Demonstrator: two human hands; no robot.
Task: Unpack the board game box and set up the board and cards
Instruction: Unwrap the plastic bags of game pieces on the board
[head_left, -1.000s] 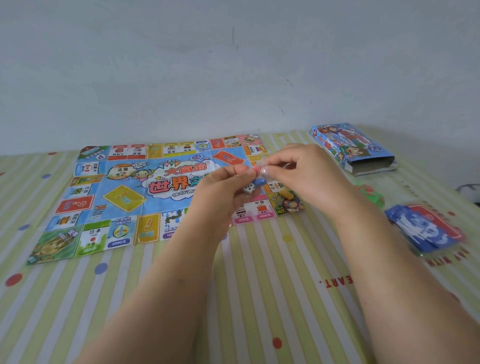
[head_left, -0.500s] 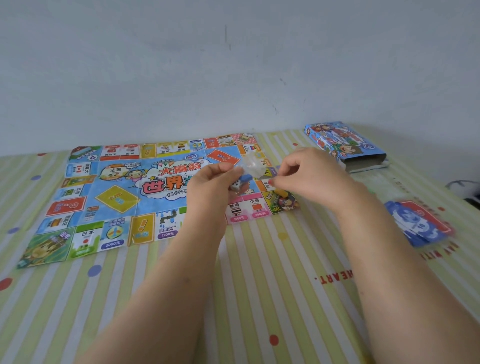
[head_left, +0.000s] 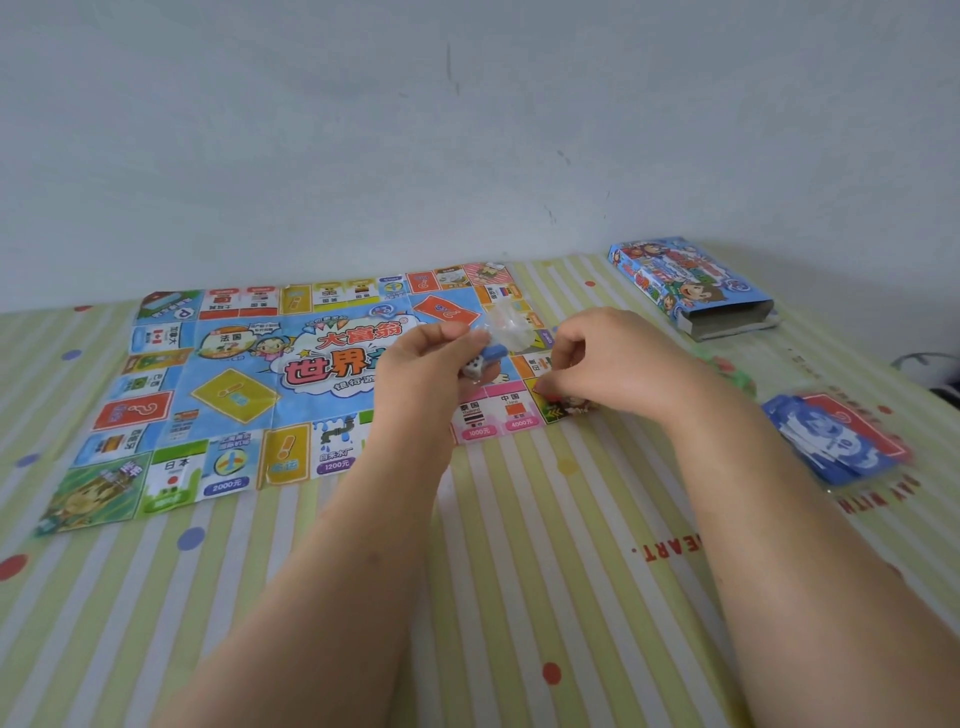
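The paper game board (head_left: 234, 395) lies unfolded and flat on the striped sheet. My left hand (head_left: 426, 369) pinches a small clear plastic bag (head_left: 503, 325) over the board's right part; a white die (head_left: 471, 370) and a blue piece (head_left: 493, 353) show inside it. My right hand (head_left: 613, 364) hovers low over the board's near right corner with its fingers curled together, and a small red piece (head_left: 541, 388) shows at the fingertips. A wrapped deck of blue and red cards (head_left: 836, 436) lies to the right. The game box (head_left: 691, 283) lies at the back right, its end open.
A striped, dotted bedsheet (head_left: 519, 571) covers the surface, which ends at a grey wall behind the board. Something green and blurred (head_left: 730, 371) lies just beyond my right wrist. A dark object (head_left: 935, 364) shows at the far right edge.
My hands have parted: the right one let go of the bag and dropped towards the board's corner. The left one still holds the bag up.
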